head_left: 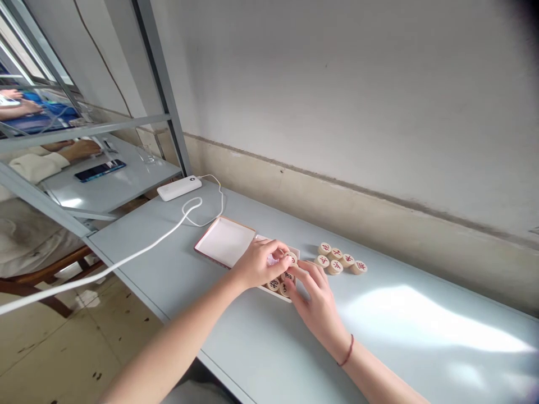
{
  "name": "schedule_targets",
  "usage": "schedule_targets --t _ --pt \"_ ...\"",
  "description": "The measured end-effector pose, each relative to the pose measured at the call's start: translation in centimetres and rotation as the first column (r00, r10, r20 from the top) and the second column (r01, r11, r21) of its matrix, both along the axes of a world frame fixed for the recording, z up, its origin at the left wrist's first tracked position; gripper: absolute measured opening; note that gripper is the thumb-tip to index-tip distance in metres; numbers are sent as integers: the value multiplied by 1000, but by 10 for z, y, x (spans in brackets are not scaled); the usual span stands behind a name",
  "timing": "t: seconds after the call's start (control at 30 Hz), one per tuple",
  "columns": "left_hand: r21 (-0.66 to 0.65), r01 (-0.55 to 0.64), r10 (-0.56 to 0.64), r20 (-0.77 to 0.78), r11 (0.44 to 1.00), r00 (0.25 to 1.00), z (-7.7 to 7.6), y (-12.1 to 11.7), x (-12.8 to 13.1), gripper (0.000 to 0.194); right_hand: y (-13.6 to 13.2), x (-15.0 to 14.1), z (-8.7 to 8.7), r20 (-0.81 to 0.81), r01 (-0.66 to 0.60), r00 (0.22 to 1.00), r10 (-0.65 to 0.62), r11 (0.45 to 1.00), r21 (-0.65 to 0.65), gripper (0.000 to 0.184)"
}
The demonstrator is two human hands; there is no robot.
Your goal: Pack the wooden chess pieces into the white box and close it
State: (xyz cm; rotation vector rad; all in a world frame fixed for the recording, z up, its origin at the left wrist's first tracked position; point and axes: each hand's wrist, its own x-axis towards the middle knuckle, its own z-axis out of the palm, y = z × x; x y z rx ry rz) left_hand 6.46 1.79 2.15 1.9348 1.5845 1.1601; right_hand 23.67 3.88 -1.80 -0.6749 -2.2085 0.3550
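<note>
My left hand (259, 264) is closed over the box, pinching a round wooden Chinese chess piece (291, 258) with a red mark between thumb and fingers. My right hand (314, 289) reaches in from the right, its thumb and index finger apart and curved at the box's right edge; the index fingertip is close to the pinched piece, and whether it touches cannot be told. Under both hands lies a white open box (278, 296) with several black-marked chess pieces (273, 284) in it, partly hidden by my fingers. Several red-marked chess pieces (336, 267) stand in a cluster to the right.
The box's lid (227, 240) lies inside up, left of the box. A white power bank (179, 188) with a white cable (138, 252) sits at the desk's far left end. Beyond the metal frame (162, 84), another person's arm (80, 150) rests near a phone (100, 170). A wall borders the back.
</note>
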Motion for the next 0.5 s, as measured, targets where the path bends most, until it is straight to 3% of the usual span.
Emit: schedule_targets --t 0.13,0.5 --pt "-29 74 -72 67 997 995 4 -2 1 14 -1 2 -1 -26 18 1000 -17 1000 5 19" --pt "-57 87 -85 41 995 996 6 -2 1 15 -3 2 0 -60 72 996 -73 997 -29 14"
